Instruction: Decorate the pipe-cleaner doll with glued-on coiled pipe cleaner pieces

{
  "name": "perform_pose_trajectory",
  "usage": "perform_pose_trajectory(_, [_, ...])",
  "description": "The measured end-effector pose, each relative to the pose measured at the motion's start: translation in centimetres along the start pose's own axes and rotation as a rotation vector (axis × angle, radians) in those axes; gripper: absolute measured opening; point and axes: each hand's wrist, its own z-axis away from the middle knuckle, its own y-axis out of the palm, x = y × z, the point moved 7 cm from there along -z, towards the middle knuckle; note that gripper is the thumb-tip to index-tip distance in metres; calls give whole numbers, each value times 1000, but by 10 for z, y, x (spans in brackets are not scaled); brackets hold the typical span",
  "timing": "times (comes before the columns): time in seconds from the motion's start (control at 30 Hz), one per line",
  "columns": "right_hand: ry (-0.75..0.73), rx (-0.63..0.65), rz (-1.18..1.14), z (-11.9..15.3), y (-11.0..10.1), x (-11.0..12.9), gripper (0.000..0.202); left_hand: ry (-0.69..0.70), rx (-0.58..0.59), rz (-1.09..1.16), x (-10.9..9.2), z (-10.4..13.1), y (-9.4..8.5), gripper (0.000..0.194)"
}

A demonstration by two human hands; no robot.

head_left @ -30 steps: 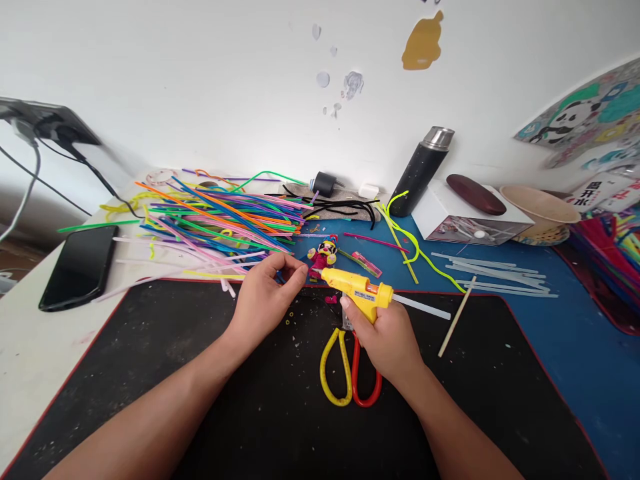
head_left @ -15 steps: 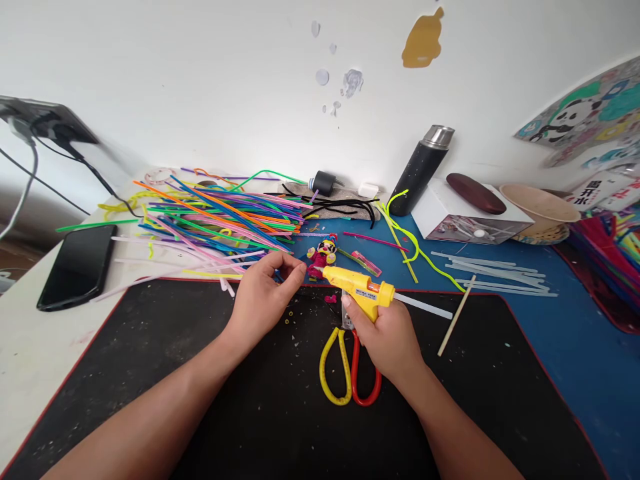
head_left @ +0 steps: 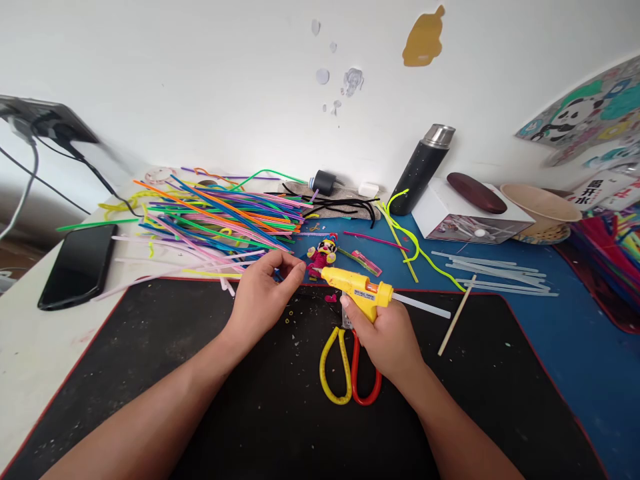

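My right hand [head_left: 387,333] is wrapped round the handle of a yellow hot glue gun [head_left: 353,283], its nozzle pointing left toward my left hand. A white glue stick [head_left: 425,305] juts from the gun's back. My left hand [head_left: 267,287] is closed in a pinch near the nozzle; whatever sits between its fingertips is too small to make out. Just behind the nozzle is a small pipe-cleaner doll [head_left: 323,255] in magenta. Below the gun lie scissors with one yellow handle [head_left: 323,373] and one red handle [head_left: 367,393], partly covered by my right hand.
A heap of coloured pipe cleaners [head_left: 220,217] spreads at the back left, beside a phone [head_left: 80,267]. Spare glue sticks [head_left: 500,275] and a wooden stick [head_left: 457,317] lie right. A black flask [head_left: 420,170] and white box [head_left: 465,217] stand behind. Tiny scraps dot the black mat [head_left: 240,427].
The glue gun has shifted very slightly to the left in my right hand. My left hand keeps its pinch in nearly the same place.
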Motion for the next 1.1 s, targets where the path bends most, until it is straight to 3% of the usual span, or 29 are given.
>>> perform_pose_trajectory(1.1, [0,-46,-84,-3,-5,-7,45,23,8,2,3,0,1,25])
